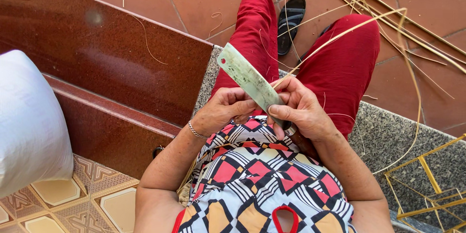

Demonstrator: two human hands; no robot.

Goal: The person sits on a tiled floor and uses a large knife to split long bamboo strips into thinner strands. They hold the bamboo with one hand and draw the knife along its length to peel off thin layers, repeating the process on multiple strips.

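A big flat knife (250,80) with a wide, pale green blade is held up over the person's lap, its blunt end pointing up and to the left. A thin yellow strip (335,36) of plant stalk meets the blade by the hands and runs up to the right. The right hand (303,109) is closed around the lower end of the knife, and its fingers also pinch the strip. The left hand (223,109) is curled, with its fingertips pressed on the side of the blade; it wears a silver bracelet (196,131) on the wrist. The person has red trousers (340,63) and a top with bright shapes. They sit on a grey speckled stone step (388,136). A black sandal (290,22) lies on the red floor tiles (194,0). More long yellow strips lie on the right. A white sack (29,121) is on the left.
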